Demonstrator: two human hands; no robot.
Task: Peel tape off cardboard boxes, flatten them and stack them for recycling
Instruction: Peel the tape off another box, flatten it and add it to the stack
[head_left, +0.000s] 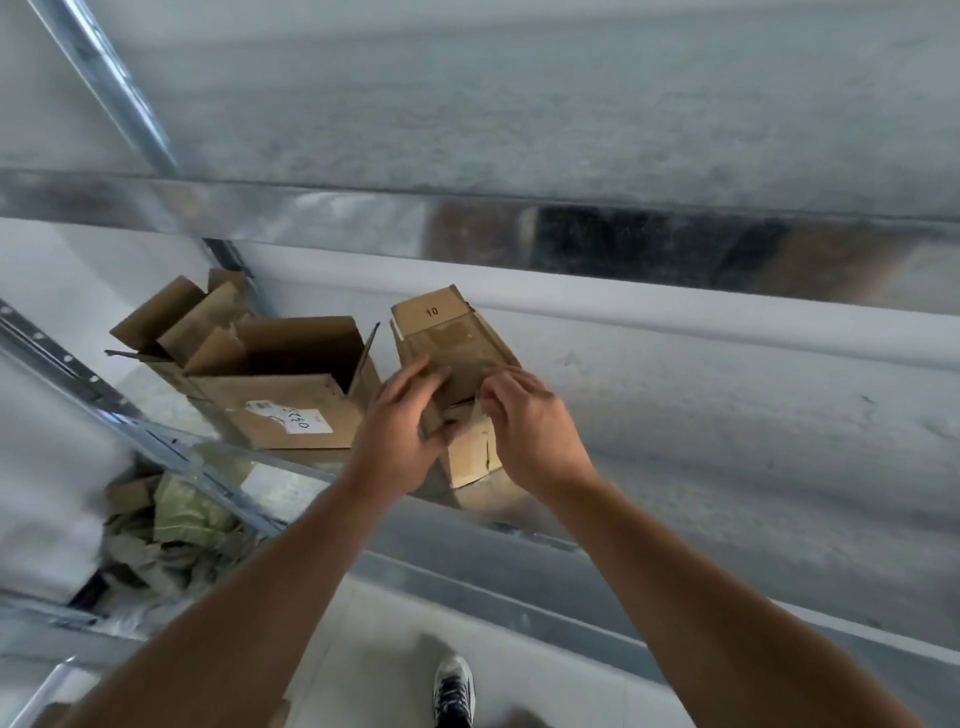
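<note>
A small brown cardboard box marked "10" stands tilted on the metal shelf in front of me. My left hand grips its near left side, fingers curled over the edge. My right hand pinches something at the box's near right edge; whether it is tape or a flap I cannot tell. The lower part of the box shows lighter cardboard below my hands.
Two open cardboard boxes stand at the left of the shelf, one large with a white label, one behind it. Crumpled paper and cardboard scraps lie on a lower level at the left. A shoe shows on the floor below.
</note>
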